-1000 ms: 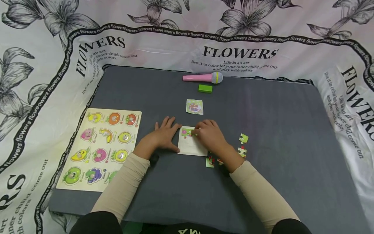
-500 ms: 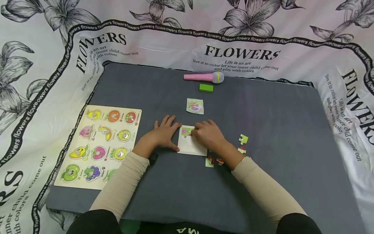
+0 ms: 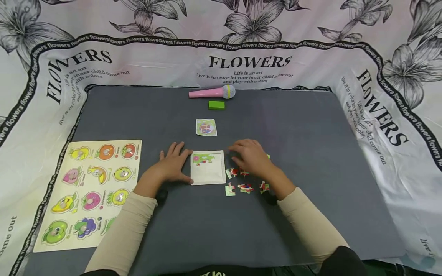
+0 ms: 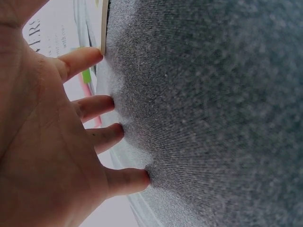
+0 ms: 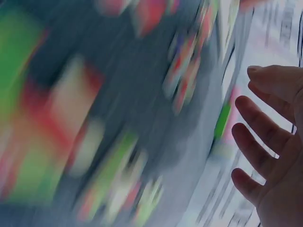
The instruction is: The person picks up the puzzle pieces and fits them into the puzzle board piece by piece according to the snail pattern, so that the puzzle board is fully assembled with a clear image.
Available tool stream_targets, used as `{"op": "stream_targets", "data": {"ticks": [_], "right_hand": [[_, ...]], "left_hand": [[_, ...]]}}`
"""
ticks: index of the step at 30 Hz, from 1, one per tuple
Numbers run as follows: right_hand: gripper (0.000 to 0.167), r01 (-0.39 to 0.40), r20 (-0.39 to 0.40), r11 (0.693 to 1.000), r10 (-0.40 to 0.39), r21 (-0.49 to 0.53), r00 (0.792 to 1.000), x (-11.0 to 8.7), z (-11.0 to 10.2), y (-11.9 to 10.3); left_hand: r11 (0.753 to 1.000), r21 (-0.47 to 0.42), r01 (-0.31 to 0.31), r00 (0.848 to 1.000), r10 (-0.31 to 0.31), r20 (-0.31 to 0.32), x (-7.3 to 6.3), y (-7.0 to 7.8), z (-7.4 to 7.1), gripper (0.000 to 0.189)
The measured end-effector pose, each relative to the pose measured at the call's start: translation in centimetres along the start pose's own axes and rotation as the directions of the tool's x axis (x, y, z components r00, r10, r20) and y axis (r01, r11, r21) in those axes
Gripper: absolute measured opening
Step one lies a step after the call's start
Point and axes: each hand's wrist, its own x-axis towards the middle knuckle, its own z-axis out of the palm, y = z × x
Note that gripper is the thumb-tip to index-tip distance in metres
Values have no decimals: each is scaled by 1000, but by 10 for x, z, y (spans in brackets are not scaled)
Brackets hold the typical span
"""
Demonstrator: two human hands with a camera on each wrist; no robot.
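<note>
A small white puzzle board (image 3: 208,174) lies in front of the person, with joined green and pink jigsaw pieces (image 3: 203,158) along its top left. The left hand (image 3: 171,165) rests at the board's left side, fingers spread. Its thumb touches the lower left corner, and in the left wrist view its fingertips (image 4: 137,180) touch the grey cloth. To the right of the board, the right hand (image 3: 254,158) hovers over loose jigsaw pieces (image 3: 246,188). Its fingers (image 5: 258,125) are loosely bent in the right wrist view, holding nothing visible. The hand partly hides some pieces.
A fruit board (image 3: 115,159) lies at the left. Beyond the puzzle board are a square picture card (image 3: 206,127), a green block (image 3: 216,105) and a pink toy microphone (image 3: 210,92). Flower-printed sheeting (image 3: 165,57) surrounds the grey surface (image 3: 310,134).
My right hand has let go of the pieces at the top of the puzzle board and moved right, over the loose pieces. My left hand stays at the board's edge. The head view has shifted.
</note>
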Motion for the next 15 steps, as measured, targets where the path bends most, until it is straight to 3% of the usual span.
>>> {"op": "stream_targets", "data": {"ticks": [7,15], "right_hand": [[32,-140,-27,989,138,-46,990,-42,-19,51],[30,-141,-26,988,140,-56,990,-64,-16,70]], "left_hand": [[1000,-12,-15,1000,15,-21,-6,-1,-1,100],[1000,-12,-25,1000,24,-17,-3,1,-1,100]]}}
